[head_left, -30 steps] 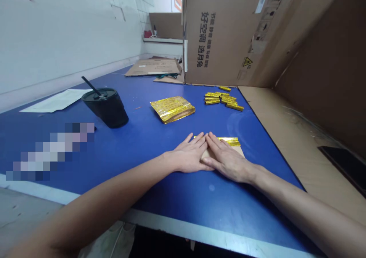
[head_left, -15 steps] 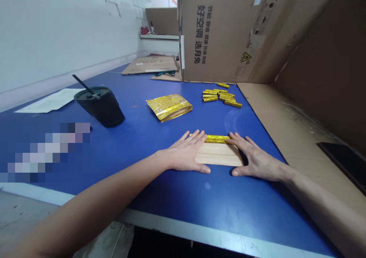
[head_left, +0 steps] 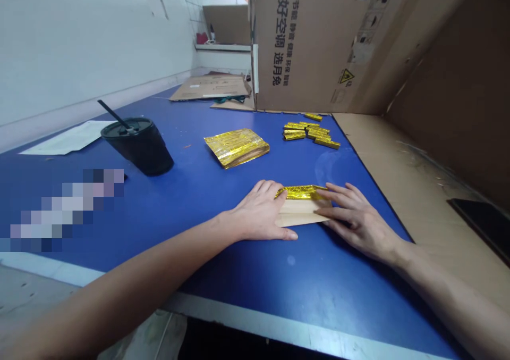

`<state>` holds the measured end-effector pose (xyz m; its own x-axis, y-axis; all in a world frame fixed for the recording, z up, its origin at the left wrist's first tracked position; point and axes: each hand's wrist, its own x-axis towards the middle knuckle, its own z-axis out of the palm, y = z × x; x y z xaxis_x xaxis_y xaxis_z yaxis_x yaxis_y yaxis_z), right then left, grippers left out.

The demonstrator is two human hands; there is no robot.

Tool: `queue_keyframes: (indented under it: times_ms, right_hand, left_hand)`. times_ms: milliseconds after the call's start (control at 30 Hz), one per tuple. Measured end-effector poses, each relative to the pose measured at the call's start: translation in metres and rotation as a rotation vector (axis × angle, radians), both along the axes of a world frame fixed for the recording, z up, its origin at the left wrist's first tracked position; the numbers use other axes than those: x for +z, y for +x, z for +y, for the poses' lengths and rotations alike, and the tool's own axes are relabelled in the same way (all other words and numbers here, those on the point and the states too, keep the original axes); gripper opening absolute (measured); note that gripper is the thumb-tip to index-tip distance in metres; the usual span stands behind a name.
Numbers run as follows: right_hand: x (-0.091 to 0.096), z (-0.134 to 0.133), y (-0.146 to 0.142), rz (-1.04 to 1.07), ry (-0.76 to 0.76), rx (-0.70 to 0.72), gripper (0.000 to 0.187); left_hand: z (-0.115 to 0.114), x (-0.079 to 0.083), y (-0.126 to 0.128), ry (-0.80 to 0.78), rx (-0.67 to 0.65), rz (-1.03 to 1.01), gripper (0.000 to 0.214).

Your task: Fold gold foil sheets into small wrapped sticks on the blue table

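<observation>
Left hand [head_left: 261,211] and right hand [head_left: 356,224] at a gold-banded sheet [head_left: 300,211]

In the head view, the pale gold-banded sheet lies on the blue surface [head_left: 243,280], between the two hands, its shiny band along the far side. The left hand rests flat over the sheet's left end, fingers close together, thumb apart and pointing right. The right hand is at the opposite end, fingers slightly apart over the sheet; whether they clamp it, I cannot tell. Farther back sits a gold packet [head_left: 239,147], with a loose cluster of small gold strips [head_left: 311,133] to its right. A dark cup [head_left: 149,152] with a straw [head_left: 112,114] stands at left. A printed cardboard box [head_left: 314,46] rises behind the strips.
</observation>
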<state>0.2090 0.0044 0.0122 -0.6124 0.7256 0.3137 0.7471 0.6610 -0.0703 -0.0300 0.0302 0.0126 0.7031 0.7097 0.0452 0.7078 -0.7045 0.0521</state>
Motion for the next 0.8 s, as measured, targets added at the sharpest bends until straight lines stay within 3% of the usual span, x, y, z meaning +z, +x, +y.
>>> queue_keyframes:
  times_ms: [167,333,533,800]
  right_hand:
    - [0.002,-0.001,-0.002,-0.019,0.044,0.0,0.027]
    - [0.005,-0.003,-0.004,-0.007,0.058,0.014,0.026]
    - [0.007,0.0,-0.006,0.199,-0.287,0.019,0.027]
    - [0.01,0.015,-0.004,0.421,-0.533,-0.055,0.033]
  left_hand:
    - [-0.004,0.004,0.003,-0.011,0.05,-0.033,0.075]
    - [-0.002,0.008,0.003,-0.051,0.076,-0.019,0.075]
    - [0.004,0.016,-0.001,-0.113,0.024,-0.024,0.066]
    - [0.013,0.011,-0.001,-0.145,-0.001,-0.099,0.045]
